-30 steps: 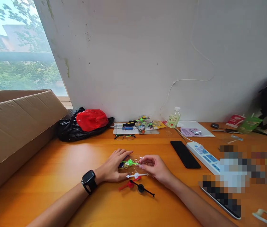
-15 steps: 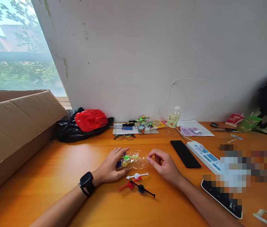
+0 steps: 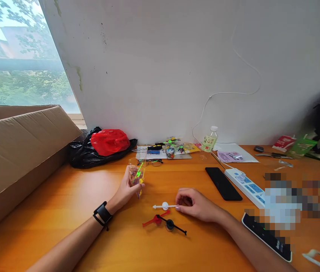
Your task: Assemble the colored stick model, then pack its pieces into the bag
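Observation:
My left hand [image 3: 123, 189] is closed around a clear plastic bag [image 3: 134, 174], tilted up off the table. Inside it show a green arrow spinner [image 3: 139, 174] and a yellow one [image 3: 141, 181]; the other contents are hard to make out. Thumb and fingers of my right hand [image 3: 196, 204] are closed at the tail of a white arrow spinner [image 3: 165, 206]. Just below, a red arrow spinner [image 3: 157, 220] and a black arrow spinner [image 3: 169, 225] lie crossing each other on the wooden table [image 3: 106, 245].
A cardboard box [image 3: 20, 151] and bags [image 3: 110, 141] stand left. Glasses [image 3: 156, 162], a screwdriver [image 3: 154, 147] and a bottle [image 3: 210, 139] are along the wall. Rightward lie a black phone [image 3: 222, 184], a power strip [image 3: 245, 187] and a white-edged device [image 3: 267, 238].
My left hand has lifted the plastic bag and moved it up and left. My right hand has let go of the bag's edge and come down to the white arrow spinner.

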Available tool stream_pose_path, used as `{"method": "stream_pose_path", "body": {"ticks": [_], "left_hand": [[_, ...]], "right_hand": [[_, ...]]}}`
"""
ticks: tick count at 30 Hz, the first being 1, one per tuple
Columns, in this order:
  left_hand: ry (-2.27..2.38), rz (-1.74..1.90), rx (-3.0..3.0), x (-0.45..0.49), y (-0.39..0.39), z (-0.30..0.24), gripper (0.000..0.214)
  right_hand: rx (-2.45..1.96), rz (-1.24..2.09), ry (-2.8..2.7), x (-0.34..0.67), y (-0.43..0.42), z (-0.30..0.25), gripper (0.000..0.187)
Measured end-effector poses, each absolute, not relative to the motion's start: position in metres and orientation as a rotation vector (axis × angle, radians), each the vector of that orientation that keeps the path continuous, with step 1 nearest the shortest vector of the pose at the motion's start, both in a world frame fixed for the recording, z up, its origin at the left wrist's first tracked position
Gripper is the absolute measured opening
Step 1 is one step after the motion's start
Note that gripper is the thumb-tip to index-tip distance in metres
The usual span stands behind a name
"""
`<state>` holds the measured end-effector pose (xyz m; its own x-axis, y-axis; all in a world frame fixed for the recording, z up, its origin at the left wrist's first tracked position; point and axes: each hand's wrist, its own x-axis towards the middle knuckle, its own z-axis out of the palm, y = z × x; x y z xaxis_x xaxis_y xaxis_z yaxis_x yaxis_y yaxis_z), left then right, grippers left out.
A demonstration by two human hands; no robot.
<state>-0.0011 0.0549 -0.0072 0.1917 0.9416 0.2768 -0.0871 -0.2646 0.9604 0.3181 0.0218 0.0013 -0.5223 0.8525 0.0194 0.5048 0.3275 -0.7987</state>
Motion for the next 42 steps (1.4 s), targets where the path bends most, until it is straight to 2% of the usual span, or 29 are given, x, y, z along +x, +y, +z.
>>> {"method": "stream_pose_path", "body": {"ticks": [7,9,12,14,25,30,36,42], "left_hand": [[0.778,1.194,1.489,0.0,0.052,0.001,0.064],[0.769,1.208,1.525,0.0,0.051,-0.001,0.06],[0.829,1.282,1.525,0.0,0.051,-0.005,0.041],[0.88,1.309,1.506,0.0,0.051,-0.007,0.035],[0.973,1.424,1.644,0.0,0.053,-0.006,0.048],[0.947,1.333,1.714,0.002,0.052,-0.006,0.042],[0.892,1.143,1.716,0.007,0.045,-0.001,0.062],[0.922,1.127,1.909,0.007,0.043,-0.004,0.071]], "right_hand": [[-1.234,1.222,-1.911,0.321,0.029,-0.005,0.036],[-1.208,1.238,-1.851,0.32,0.032,-0.007,0.04],[-1.18,1.261,-1.786,0.32,0.035,-0.011,0.042],[-1.18,1.266,-1.773,0.32,0.036,-0.014,0.042],[-1.157,1.276,-1.735,0.32,0.038,-0.017,0.044],[-1.143,1.293,-1.716,0.321,0.038,-0.017,0.043],[-1.143,1.316,-1.618,0.318,0.037,-0.013,0.045],[-1.198,1.32,-1.486,0.315,0.037,-0.012,0.051]]}}
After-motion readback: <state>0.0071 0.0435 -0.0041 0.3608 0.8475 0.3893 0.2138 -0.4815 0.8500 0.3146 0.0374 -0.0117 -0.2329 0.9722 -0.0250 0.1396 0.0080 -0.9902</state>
